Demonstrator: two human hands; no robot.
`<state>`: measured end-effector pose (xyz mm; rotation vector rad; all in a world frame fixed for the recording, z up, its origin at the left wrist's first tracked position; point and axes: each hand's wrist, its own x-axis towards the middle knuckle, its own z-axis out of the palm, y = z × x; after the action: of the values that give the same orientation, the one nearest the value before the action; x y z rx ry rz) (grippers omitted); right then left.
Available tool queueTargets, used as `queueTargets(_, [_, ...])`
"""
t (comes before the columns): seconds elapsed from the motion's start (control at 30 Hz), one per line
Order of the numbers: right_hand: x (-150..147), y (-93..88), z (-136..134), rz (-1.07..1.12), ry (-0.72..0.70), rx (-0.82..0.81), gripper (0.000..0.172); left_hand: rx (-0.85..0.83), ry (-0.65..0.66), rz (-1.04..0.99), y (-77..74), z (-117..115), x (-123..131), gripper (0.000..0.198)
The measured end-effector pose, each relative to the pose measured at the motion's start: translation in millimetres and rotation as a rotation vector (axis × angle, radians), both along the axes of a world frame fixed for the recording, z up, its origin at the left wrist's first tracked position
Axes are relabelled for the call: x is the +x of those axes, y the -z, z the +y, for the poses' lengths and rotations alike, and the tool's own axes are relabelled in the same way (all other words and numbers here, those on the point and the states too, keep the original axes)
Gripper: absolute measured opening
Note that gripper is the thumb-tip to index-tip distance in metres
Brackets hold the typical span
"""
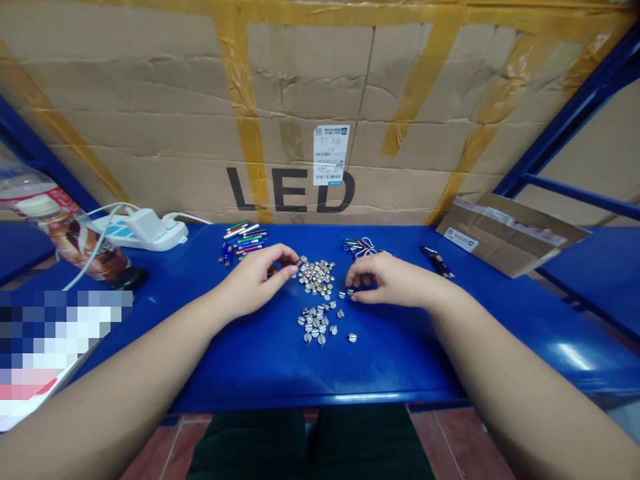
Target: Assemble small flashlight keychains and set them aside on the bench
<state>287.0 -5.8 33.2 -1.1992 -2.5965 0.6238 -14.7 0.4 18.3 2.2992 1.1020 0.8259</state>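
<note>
My left hand (pixel 263 277) is closed, its thumb and forefinger pinching a small dark tube (pixel 299 263) whose far part is hidden by the fingers. Right beside it lies a pile of small round silver pieces (pixel 317 277). Nearer the front edge is a looser group of silver pieces with a slot or ridge across them (pixel 315 323). My right hand (pixel 373 279) is curled just right of the piles, its thumb and fingertips around a small silver piece (pixel 350 292). Another silver piece (pixel 342 295) lies just left of these fingertips.
Coloured metal tubes (pixel 245 243) lie behind my left hand; looped cords with coloured clips (pixel 357 247) lie behind my right. A dark bundle (pixel 437 261), a small cardboard box (pixel 510 230), a power strip (pixel 145 230) and a bottle (pixel 85 240) stand around. A large LED carton (pixel 300 87) blocks the back.
</note>
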Motion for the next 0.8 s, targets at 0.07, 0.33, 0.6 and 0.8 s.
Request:
queueTargets(0.07, [-5, 2.7, 0, 0.010, -0.029, 0.038, 0.016, -0.008, 0.046, -0.007, 2.1, -1, 3, 0.024])
queueTargets(0.33, [-24, 20.0, 12, -0.028, 0.034, 0.263, 0.018, 0.019, 0.125, 0.005, 3.8, -2, 5, 0.030])
queueTargets(0.6, [-32, 25.3, 17, -0.109, 0.102, 0.222, 0.011, 0.038, 0.173, -0.061, 6.5, -3, 9, 0.019])
queueTargets(0.8, [-35, 25.3, 18, -0.075, 0.146, 0.159, 0.005, 0.057, 0.197, -0.100, 8.5, -1, 10, 0.016])
